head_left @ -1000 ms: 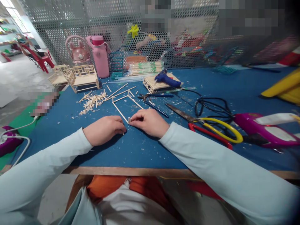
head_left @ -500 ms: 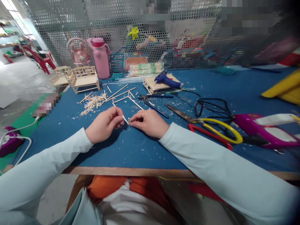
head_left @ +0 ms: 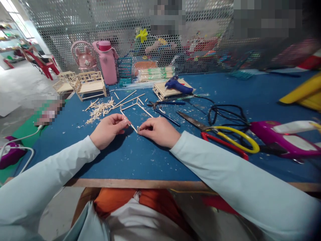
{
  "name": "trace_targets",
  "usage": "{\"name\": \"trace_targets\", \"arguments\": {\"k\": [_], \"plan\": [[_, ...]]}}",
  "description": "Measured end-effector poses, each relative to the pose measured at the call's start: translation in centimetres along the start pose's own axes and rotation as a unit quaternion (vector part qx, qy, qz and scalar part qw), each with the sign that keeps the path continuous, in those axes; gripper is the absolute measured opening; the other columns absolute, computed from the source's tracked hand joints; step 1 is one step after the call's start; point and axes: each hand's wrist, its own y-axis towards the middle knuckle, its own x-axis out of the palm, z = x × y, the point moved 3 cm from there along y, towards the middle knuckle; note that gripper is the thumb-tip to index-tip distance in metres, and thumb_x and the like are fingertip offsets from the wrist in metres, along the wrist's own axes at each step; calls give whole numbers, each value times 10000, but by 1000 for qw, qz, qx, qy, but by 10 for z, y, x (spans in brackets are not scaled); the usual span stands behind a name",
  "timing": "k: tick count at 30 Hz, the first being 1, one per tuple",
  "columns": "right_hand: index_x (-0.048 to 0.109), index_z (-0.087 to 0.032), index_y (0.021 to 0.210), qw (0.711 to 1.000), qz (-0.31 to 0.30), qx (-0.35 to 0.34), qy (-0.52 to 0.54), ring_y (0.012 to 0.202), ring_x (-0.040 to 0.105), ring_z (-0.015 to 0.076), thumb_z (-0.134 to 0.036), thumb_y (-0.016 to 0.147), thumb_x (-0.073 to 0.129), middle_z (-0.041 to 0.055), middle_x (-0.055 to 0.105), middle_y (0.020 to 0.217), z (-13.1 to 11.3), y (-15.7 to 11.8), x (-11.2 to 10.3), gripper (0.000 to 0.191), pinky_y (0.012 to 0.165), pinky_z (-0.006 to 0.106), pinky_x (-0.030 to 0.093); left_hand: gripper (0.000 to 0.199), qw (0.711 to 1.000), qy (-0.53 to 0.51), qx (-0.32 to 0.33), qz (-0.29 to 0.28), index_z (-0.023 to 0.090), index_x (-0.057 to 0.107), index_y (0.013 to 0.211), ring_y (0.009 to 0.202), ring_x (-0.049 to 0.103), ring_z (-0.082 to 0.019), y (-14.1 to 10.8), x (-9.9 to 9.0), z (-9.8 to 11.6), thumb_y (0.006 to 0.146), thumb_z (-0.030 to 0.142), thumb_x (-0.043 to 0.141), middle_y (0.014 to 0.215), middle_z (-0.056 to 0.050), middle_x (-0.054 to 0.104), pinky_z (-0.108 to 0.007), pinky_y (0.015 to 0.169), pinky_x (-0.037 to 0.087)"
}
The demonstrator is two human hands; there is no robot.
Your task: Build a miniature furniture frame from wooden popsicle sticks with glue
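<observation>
A frame of thin wooden sticks [head_left: 129,106] lies on the blue tabletop, with short upright pieces at its corners. My left hand [head_left: 108,130] is closed, thumb and forefinger pinching the frame's left side stick. My right hand [head_left: 160,131] grips the near corner, its fingertips pressed against a short upright stick [head_left: 137,129]. The right fingers cover part of the frame's right side. Just beyond the frame is a pile of cut stick pieces [head_left: 101,109].
Pliers [head_left: 165,113], scissors [head_left: 213,129] and a purple-handled tool [head_left: 283,139] lie to the right. A blue glue gun [head_left: 179,86] rests on a small wooden stand [head_left: 162,93]. Miniature wooden chairs [head_left: 90,85] and a pink bottle [head_left: 108,65] stand at the back left, before a perforated metal screen [head_left: 200,23].
My left fingers have slid up and left along the side stick, away from the near corner, uncovering more of it. My right hand has stayed at the corner.
</observation>
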Motion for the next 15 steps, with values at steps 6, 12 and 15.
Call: {"name": "trace_targets", "arguments": {"k": [6, 12, 15], "plan": [[723, -177, 749, 1000, 1, -6, 3, 651, 593, 118, -222, 711, 638, 25, 693, 724, 0, 1, 1, 104, 632, 225, 408, 247, 999, 48, 12, -20, 125, 529, 753, 562, 550, -72, 0, 7, -2, 637, 276, 685, 633, 15, 590, -209, 570, 446], [720, -172, 742, 1000, 7, -9, 2, 648, 593, 118, -221, 709, 637, 23, 690, 711, 1, 0, 1, 101, 620, 221, 401, 139, 976, 188, 108, -18, 129, 573, 756, 572, 557, -88, 0, 12, -3, 682, 229, 636, 643, 1, 610, -212, 566, 450], [719, -170, 741, 1000, 7, -9, 4, 633, 588, 116, -225, 707, 639, 22, 688, 705, 1, 0, 1, 103, 605, 219, 394, 109, 955, 249, 159, -1, 140, 599, 779, 637, 597, -113, 0, 13, -5, 703, 216, 615, 704, -21, 652, -231, 617, 472]]}}
